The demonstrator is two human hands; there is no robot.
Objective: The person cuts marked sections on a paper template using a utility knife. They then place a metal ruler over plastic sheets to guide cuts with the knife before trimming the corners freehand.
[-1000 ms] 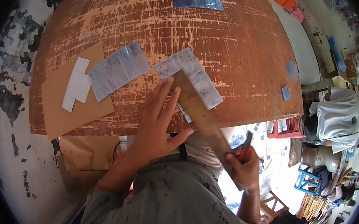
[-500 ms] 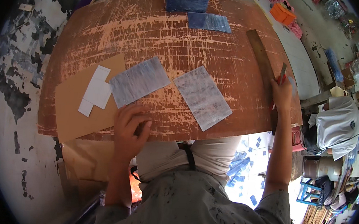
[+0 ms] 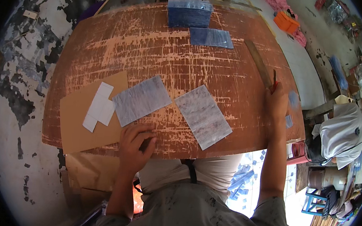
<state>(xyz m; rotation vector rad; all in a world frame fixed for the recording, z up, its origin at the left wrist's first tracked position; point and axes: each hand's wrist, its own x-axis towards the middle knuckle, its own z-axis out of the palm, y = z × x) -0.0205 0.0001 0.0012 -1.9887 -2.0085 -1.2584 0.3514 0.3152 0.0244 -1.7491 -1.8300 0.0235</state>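
Note:
At the right side of the board, my right hand is closed around a utility knife with a red handle, its tip pointing away from me. That hand lies over the near part of a long brown ruler and hides it. My left hand rests at the near edge with fingers loosely spread, holding nothing. Just beyond its fingertips lies a greyish-blue rectangular sheet. A second, mottled grey sheet lies slanted between my hands. A brown cardboard piece carries a white stepped paper shape.
A stack of blue sheets stands at the far edge of the scratched board, with one blue sheet before it. Small blue scraps lie at the right edge. Another person in a white shirt is at the right.
My right hand has shifted left onto the ruler with the knife, uncovering scraps at the right edge. The view has tilted, so the board sits lower. My left hand stays near the edge.

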